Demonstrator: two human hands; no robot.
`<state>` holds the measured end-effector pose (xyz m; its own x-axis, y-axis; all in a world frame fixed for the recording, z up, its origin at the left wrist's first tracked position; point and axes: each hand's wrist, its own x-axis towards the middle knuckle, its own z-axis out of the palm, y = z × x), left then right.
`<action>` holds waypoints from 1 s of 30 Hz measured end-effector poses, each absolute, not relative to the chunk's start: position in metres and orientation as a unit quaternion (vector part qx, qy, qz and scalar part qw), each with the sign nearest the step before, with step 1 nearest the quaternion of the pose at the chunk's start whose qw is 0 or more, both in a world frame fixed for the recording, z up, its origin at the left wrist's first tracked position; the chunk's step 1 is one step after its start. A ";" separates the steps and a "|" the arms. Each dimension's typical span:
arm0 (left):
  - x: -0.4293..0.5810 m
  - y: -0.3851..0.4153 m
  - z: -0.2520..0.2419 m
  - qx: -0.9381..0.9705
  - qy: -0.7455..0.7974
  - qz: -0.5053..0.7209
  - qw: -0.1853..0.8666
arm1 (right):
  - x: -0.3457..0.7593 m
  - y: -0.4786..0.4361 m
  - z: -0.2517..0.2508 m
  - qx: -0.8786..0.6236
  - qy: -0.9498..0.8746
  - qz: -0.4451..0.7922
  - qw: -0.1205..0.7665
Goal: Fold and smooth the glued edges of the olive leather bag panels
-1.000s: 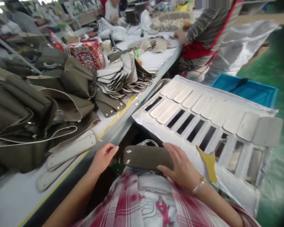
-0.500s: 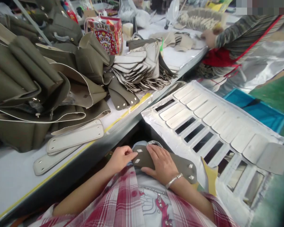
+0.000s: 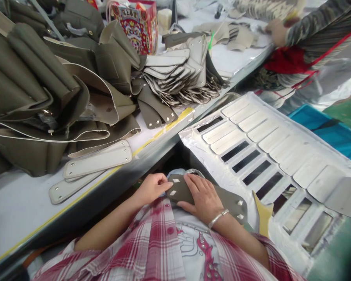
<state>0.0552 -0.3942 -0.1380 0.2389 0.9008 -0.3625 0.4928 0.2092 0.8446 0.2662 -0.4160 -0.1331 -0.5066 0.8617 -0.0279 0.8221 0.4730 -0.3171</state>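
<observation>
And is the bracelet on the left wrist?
No, the right hand, resting on the dark strap, wears the bracelet.

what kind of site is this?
Probably a bag or leather-goods workshop, though the material can't be confirmed: olive bag-like pieces heaped on a long table, a pile of studded pale strips, and a slotted white rack carrying rows of pale panels.

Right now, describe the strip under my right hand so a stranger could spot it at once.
Start at the white table and the white slotted rack beside it. Near the gap between them, the right hand lies across an olive-brown strip. Other strips lie on the table; this one, with diamond-shaped studs at both ends, alone lies under that hand.
</observation>
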 end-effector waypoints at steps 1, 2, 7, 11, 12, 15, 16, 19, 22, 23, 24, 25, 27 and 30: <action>0.055 -0.394 -0.138 0.601 0.583 0.196 0.510 | 0.266 -0.416 -0.133 -0.492 -0.856 0.147 0.065; 0.054 -0.394 -0.137 0.605 0.583 0.195 0.506 | 0.266 -0.416 -0.132 -0.492 -0.856 0.148 0.062; 0.053 -0.396 -0.139 0.618 0.574 0.197 0.499 | 0.266 -0.415 -0.130 -0.489 -0.857 0.152 0.055; 0.054 -0.399 -0.146 0.610 0.572 0.222 0.501 | 0.266 -0.415 -0.129 -0.488 -0.858 0.156 0.051; 0.055 -0.399 -0.148 0.604 0.571 0.237 0.503 | 0.265 -0.415 -0.129 -0.486 -0.859 0.156 0.049; 0.056 -0.399 -0.154 0.590 0.550 0.274 0.524 | 0.261 -0.414 -0.128 -0.483 -0.862 0.149 0.038; 0.056 -0.399 -0.156 0.589 0.539 0.277 0.534 | 0.259 -0.414 -0.128 -0.482 -0.864 0.144 0.032; 0.054 -0.396 -0.158 0.580 0.521 0.265 0.568 | 0.252 -0.414 -0.131 -0.478 -0.869 0.128 0.012; 0.051 -0.392 -0.155 0.557 0.513 0.240 0.607 | 0.247 -0.413 -0.134 -0.473 -0.874 0.115 -0.002; 0.051 -0.390 -0.153 0.554 0.507 0.232 0.618 | 0.247 -0.413 -0.135 -0.471 -0.875 0.112 -0.005; 0.051 -0.388 -0.151 0.557 0.499 0.226 0.624 | 0.246 -0.413 -0.136 -0.470 -0.876 0.110 -0.007; 0.051 -0.386 -0.150 0.565 0.491 0.224 0.624 | 0.246 -0.413 -0.137 -0.469 -0.876 0.108 -0.009; 0.054 -0.381 -0.146 0.594 0.483 0.227 0.602 | 0.247 -0.414 -0.139 -0.468 -0.877 0.106 -0.011; 0.058 -0.375 -0.145 0.625 0.491 0.217 0.567 | 0.245 -0.416 -0.140 -0.470 -0.876 0.105 -0.014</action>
<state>0.0577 -0.3753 -0.1449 0.4244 0.8595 -0.2847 0.3669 0.1243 0.9219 0.2448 -0.4155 -0.1404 -0.5580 0.8207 -0.1228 0.8265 0.5364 -0.1709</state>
